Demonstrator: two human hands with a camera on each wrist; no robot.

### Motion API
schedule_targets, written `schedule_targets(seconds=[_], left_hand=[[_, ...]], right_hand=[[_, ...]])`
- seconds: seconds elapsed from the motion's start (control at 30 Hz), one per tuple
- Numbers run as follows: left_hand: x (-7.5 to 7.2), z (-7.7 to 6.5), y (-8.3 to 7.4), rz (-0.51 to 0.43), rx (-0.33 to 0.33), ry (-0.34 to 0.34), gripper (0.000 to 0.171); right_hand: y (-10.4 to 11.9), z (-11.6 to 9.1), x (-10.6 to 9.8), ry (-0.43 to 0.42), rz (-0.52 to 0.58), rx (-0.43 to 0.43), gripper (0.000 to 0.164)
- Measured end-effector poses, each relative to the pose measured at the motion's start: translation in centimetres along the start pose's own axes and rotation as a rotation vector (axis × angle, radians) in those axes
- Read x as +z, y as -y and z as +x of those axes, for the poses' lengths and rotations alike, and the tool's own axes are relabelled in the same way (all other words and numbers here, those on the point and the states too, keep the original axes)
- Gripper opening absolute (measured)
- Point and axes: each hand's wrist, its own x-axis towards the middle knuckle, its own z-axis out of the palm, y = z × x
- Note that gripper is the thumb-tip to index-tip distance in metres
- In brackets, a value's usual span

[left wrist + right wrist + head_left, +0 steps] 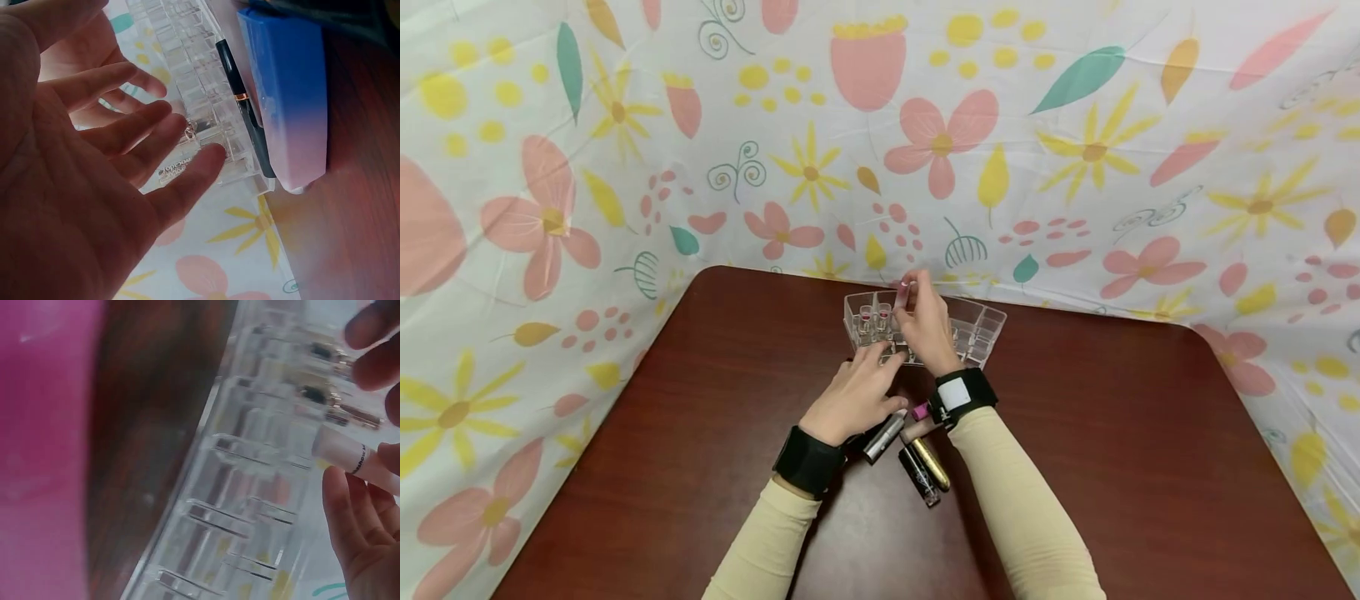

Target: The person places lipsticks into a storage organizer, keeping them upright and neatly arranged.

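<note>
A clear plastic organizer (992,321) with many small compartments stands at the back of the table. My right hand (928,325) is raised over its middle and pinches a pink lipstick tube (902,296) between the fingers. Dark print runs around that tube (340,450) in the right wrist view. My left hand (853,396) reaches to the organizer's front edge, its relaxed fingers grasping nothing. Two clear-cased lipsticks with red inside (866,319) stand upright in the left compartments.
Near my wrists on the brown table (1112,467) lie a silver lipstick (885,437), a gold tube (932,464), a black tube (917,475) and a pink piece (921,411). A blue-to-pink tube (290,100) lies beside a slim black stick (240,97). Patterned cloth (820,167) hangs behind.
</note>
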Motion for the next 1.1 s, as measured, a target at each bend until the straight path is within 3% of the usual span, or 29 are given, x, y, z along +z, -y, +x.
schedule_targets(seconds=[0.33,1.1], left_hand=[[-0.2,-0.1,-0.1,-0.013,-0.015,0.021,0.067],[-0.2,-0.2,-0.2,-0.044,-0.060,0.094,0.068]], right_hand=[[-0.4,-0.5,0.4,0.012,-0.154,-0.052,0.030],[0.4,-1.6,-0.4,0.052,-0.147,0.021,0.031]])
